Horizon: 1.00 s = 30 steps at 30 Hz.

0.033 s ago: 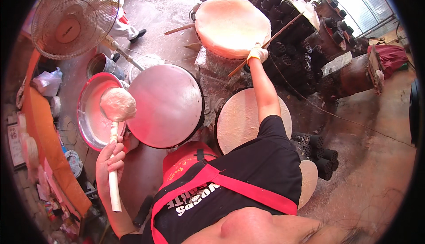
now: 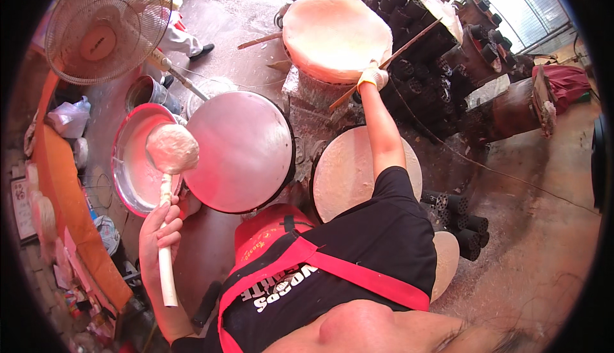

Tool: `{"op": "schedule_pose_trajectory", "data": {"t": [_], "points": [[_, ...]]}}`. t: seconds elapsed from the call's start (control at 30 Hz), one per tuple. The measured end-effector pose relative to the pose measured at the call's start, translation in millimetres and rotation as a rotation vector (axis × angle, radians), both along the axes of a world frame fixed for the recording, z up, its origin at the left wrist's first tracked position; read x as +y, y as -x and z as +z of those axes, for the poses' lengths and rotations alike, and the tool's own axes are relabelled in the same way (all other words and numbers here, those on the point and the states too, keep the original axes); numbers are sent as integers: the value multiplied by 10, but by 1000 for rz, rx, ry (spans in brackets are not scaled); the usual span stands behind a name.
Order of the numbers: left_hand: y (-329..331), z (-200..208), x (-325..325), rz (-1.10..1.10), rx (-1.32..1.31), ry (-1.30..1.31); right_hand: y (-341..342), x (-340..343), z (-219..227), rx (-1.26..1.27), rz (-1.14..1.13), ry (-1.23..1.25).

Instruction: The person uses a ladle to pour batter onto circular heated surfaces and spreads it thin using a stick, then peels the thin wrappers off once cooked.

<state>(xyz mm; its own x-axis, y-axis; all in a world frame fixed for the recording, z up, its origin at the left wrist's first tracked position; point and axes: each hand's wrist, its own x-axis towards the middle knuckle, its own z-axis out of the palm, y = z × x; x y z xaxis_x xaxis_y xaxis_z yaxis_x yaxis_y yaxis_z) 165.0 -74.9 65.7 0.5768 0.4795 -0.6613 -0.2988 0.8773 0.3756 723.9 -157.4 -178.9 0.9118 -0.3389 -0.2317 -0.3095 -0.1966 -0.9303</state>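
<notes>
My left hand (image 2: 163,228) is wrapped round the pale handle of a ladle-like tool (image 2: 167,270). A rounded, sticky lump of pale dough (image 2: 173,148) covers the tool's far end. It hangs over the right side of a red-rimmed basin (image 2: 133,161) with pale batter smeared inside. My right arm reaches forward, and my right hand (image 2: 373,79), in a white glove with a yellow cuff, is closed at a long wooden stick (image 2: 409,44). That stick runs beside a far round griddle (image 2: 300,71) covered by a pale flat sheet of dough (image 2: 336,33).
A bare round griddle (image 2: 236,151) lies right of the basin. Another round plate (image 2: 339,174), dough-coated, sits under my right arm. Black perforated coal cylinders (image 2: 460,222) are stacked at the right. A fan (image 2: 102,33) stands far left, with a person's leg (image 2: 182,40) behind it.
The dough lump and tool have shifted very slightly to the right with my left hand. My right hand stays at the wooden stick.
</notes>
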Motion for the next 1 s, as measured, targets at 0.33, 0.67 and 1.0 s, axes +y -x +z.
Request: {"op": "schedule_pose_trajectory", "data": {"t": [0.33, 0.67, 1.0], "points": [[-609, -703, 146, -785, 291, -446, 1626, -887, -60, 210, 655, -781], [-851, -2347, 970, -441, 686, -1963, 4897, -1142, -443, -398, 655, 618], [-201, -1572, 1649, -310, 440, -1983, 5185, 70, -171, 232, 427, -554]]}}
